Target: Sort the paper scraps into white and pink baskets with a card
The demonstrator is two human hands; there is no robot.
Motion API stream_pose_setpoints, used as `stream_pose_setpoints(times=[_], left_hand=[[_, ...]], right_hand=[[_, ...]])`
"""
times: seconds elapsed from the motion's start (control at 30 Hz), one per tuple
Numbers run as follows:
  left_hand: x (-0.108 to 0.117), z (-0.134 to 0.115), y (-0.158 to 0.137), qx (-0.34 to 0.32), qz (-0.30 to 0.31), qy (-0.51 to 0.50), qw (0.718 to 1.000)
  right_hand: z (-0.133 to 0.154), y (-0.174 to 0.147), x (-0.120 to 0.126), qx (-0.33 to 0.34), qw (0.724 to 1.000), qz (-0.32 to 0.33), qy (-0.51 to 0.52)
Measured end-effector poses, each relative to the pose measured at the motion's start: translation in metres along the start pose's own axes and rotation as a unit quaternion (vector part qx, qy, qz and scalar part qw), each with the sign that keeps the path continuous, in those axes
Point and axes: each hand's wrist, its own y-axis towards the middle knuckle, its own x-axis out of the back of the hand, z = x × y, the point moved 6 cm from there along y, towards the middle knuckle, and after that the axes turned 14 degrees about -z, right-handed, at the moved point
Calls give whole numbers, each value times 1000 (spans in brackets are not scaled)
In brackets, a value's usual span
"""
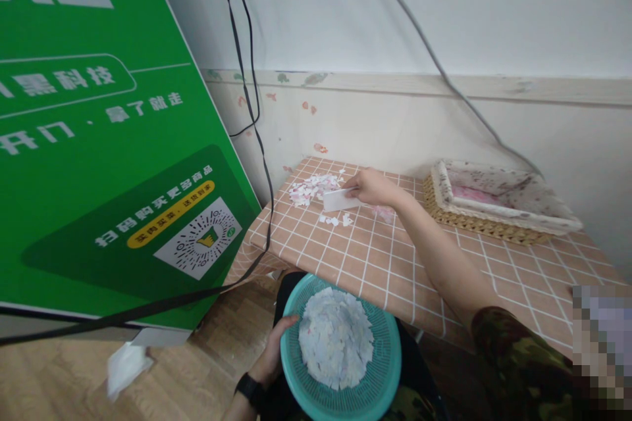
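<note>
My right hand [374,187] reaches over the table and is closed on a flat white card [342,199], its edge down by the tabletop. Beside the card lies a pile of small white and pinkish paper scraps [312,189], with a few loose bits nearer the front. At the table's front edge, over my lap, is a teal plastic basket [390,362] with slotted sides. Inside it rises a mound of pale paper scraps [336,339]. My left hand [276,348] grips the basket's left rim, thumb on top, other fingers hidden beneath.
A wicker basket [486,227] with a patterned cloth lining stands on the checked tablecloth [390,263] at the right. To the left rises a large green panel [108,145]. A black cable [269,191] hangs across the table's left end. A white bag [127,367] lies on the floor.
</note>
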Motion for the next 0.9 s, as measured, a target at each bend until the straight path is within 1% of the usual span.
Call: stream_pose_setpoints(times=[0.17, 0.37, 0.57, 0.67, 0.73, 0.9], left_hand=[[0, 0, 0, 5, -7, 8, 1000], [1, -2, -2, -3, -41, 29, 999], [0, -2, -2, -10, -12, 24, 1000], [1, -3, -1, -21, -19, 26, 999], [2, -3, -1, -17, -26, 30, 999], [1, -1, 0, -3, -20, 19, 1000]], right_hand=[[2, 1, 1, 9, 1000, -11, -5], [2, 1, -2, 2, 1000, -4, -12], [1, 0, -1, 12, 1000, 5, -10], [1, 0, 1, 9, 1000, -5, -12], [1, 1, 1, 6, 1000, -12, -10], [2, 2, -4, 10, 1000, -12, -11]])
